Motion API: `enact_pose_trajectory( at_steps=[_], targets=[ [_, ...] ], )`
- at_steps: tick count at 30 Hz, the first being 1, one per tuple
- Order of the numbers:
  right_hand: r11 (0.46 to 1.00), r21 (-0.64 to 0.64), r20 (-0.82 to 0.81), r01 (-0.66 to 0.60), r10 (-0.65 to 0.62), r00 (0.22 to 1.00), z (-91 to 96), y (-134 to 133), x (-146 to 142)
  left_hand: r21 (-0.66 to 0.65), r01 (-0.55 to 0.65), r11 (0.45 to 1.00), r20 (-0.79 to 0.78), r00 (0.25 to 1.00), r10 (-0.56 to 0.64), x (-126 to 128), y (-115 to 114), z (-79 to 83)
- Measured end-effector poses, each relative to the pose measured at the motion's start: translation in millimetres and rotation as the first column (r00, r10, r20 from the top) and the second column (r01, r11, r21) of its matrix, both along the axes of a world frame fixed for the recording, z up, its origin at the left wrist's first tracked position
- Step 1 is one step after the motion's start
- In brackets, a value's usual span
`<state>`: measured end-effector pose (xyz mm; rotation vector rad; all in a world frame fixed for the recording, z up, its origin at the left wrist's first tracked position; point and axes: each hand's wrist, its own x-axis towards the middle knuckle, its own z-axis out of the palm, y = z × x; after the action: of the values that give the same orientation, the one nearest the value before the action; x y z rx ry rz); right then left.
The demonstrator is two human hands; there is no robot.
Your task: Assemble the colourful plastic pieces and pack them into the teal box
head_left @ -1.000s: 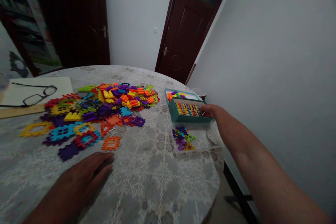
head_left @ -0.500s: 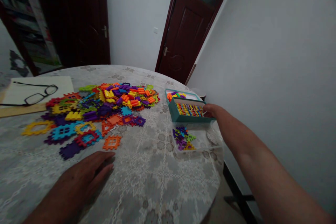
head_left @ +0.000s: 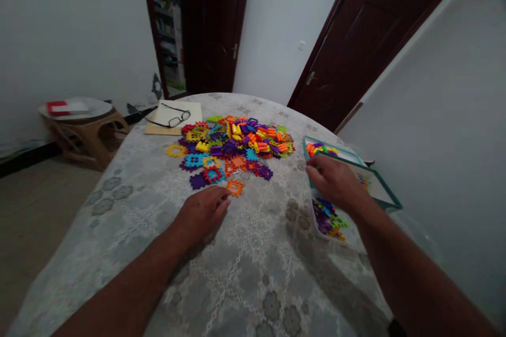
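Right of centre in the frame, the right hand [head_left: 330, 176] is hovering in front of a teal box [head_left: 385, 184], its fingers lying curled against the thumb; whether they're gripping something small, I cannot tell. Left of centre, the left hand [head_left: 205, 209] is resting low over the desk [head_left: 253, 274], thumb and forefinger sitting close, their tips lying right beside an orange square piece [head_left: 235, 188]; holding anything? Again, I cannot tell.

Good handling up there, I'd judge, is calling for a light pinch and a high wrist, keeping that forearm off the box walls.

Now the insides! At mid-right, a shallow teal-rimmed tray [head_left: 348, 155] is holding orange, yellow, green and purple pieces [head_left: 322, 149]; the teal box is showing a patch of multicoloured beads [head_left: 362, 181]; below, a clear tub [head_left: 315, 224] is carrying purple, blue, green and yellow shapes [head_left: 326, 216].
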<state>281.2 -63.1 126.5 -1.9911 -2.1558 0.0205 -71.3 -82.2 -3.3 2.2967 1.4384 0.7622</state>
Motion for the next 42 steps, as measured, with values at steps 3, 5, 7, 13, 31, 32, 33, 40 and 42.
enact_pose_trajectory(
  at_steps=[3,5,7,13,31,32,33,40,42],
  targets=[
    [0.964,-0.027,-0.11,-0.263,0.259,0.96,-33.4,-10.3,-67.5,0.029,-0.121,0.992,-0.022,0.992,0.121,-1.2,0.2,-0.9],
    [0.947,0.017,-0.092,-0.32,0.32,0.943,-57.0,1.7,-96.0,0.038,-0.164,0.986,-0.028,0.986,0.166,-2.3,0.2,-1.6],
    [0.96,0.055,-0.061,-0.275,0.278,0.959,-77.4,24.1,-109.5,0.047,-0.175,0.983,-0.023,0.984,0.176,-3.4,0.4,-3.2],
    [0.993,0.091,-0.101,-0.072,0.081,0.992,-118.7,76.0,-108.8,0.09,-0.067,0.994,-0.011,0.998,0.068,-2.3,1.1,-11.2],
    [0.924,0.208,-0.421,-0.32,0.38,0.823,-144.6,0.3,-105.5,0.064,0.014,0.998,-0.131,0.991,-0.006,-1.1,-0.6,-7.7],
    [0.933,0.204,-0.5,-0.297,0.36,0.788,-145.2,-1.0,-105.6,0.058,0.007,0.998,-0.123,0.992,0.0,-1.2,0.0,-8.1],
    [0.946,0.182,-0.583,-0.269,0.324,0.745,-145.4,-0.9,-105.0,0.052,0.001,0.999,-0.115,0.993,0.005,-1.2,0.6,-8.5],
    [0.985,0.168,-0.802,-0.049,0.166,0.574,-138.3,4.8,-91.8,0.09,-0.015,0.996,0.073,0.997,0.009,-0.6,3.1,-11.3],
    [0.975,0.19,-0.749,-0.116,0.22,0.625,-133.4,-1.1,-93.0,0.093,-0.013,0.996,0.158,0.987,-0.002,0.7,2.3,-8.2]
  ],
)
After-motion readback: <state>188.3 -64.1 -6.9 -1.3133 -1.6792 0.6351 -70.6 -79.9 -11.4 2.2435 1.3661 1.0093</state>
